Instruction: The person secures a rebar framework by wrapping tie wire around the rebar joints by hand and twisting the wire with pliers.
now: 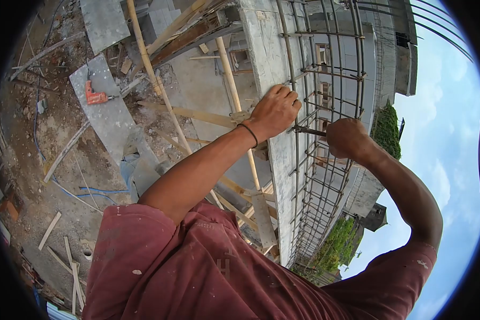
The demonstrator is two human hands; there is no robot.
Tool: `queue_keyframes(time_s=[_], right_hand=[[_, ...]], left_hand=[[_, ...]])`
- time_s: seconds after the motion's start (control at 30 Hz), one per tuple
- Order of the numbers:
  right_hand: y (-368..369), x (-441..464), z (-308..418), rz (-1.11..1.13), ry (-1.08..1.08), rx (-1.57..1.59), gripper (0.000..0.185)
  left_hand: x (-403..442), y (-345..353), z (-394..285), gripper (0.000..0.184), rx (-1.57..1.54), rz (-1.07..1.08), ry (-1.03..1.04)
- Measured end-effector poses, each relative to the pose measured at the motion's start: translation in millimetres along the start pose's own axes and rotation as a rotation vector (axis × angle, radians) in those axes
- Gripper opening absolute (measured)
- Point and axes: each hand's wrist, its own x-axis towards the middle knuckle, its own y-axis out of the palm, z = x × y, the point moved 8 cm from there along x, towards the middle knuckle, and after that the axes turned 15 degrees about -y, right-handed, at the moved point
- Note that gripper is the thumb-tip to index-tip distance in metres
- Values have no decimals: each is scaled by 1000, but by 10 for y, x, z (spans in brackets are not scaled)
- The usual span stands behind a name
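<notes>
My left hand (276, 111), with a dark band at the wrist, lies over the grey board (269, 48) beside the rebar cage (330, 69). Its fingers are curled down near the closest bar, and their tips are hidden, so what they hold does not show. In my right fist (349, 140) is a dark metal hand tool (310, 130). The tool's narrow end points toward the board and reaches in among the bars, just below my left hand. My fingers cover its handle, and its exact kind cannot be made out.
Bamboo and timber props (230, 74) stand beneath the board. Far below on the left, a red power drill (95, 95) lies on a grey sheet (104, 125). Rubble, wood strips (49, 231) and a blue cable (98, 190) cover the ground. Several bar ends (437, 21) jut out at upper right.
</notes>
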Motion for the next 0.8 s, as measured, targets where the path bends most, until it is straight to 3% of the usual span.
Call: queue_keyframes(time_s=[0.13, 0.43, 0.57, 0.8], right_hand=[[-77, -140, 34, -1, 25, -116, 17], [801, -100, -165, -216, 129, 297, 20], [1451, -21, 13, -444, 342, 669, 27], [1810, 109, 76, -652, 417, 676, 31]], left_hand=[[2, 7, -4, 13, -21, -12, 9], [7, -5, 3, 17, -33, 14, 17], [9, -2, 10, 18, -29, 14, 19], [18, -9, -7, 20, -38, 17, 40]])
